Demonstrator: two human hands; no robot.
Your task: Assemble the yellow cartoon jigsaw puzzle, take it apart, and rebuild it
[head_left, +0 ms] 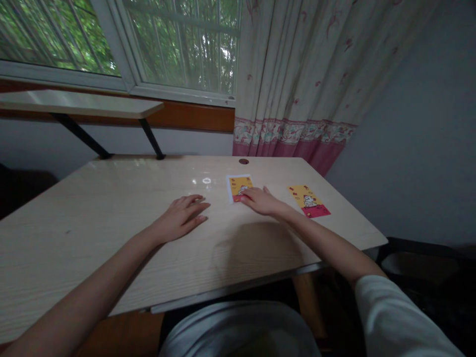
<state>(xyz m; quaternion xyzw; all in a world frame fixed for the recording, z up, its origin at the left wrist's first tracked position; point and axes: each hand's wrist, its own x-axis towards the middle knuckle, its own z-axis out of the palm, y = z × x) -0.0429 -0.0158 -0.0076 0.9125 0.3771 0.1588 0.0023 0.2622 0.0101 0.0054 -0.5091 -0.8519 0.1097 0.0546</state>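
Observation:
My left hand [182, 217] rests palm down on the desk with its fingers apart, holding nothing. To its right, a yellow and red card [236, 185] with a white border lies flat on the desk. My right hand [259, 200] reaches over the card's lower right part, its fingertips on the card and its fingers stretched out. They cover some of the white cartoon figure printed there. Further right lies a second yellow and red card [311, 201] with a similar white figure, lying slanted under no hand, beyond my right forearm.
The pale wooden desk [92, 218] has a round cable hole [244, 161] near its back edge. A raised shelf [82, 104] on black brackets stands at the back left. Behind are a window [182, 44] and a patterned curtain [297, 74]. A dark chair [420, 248] stands at the right.

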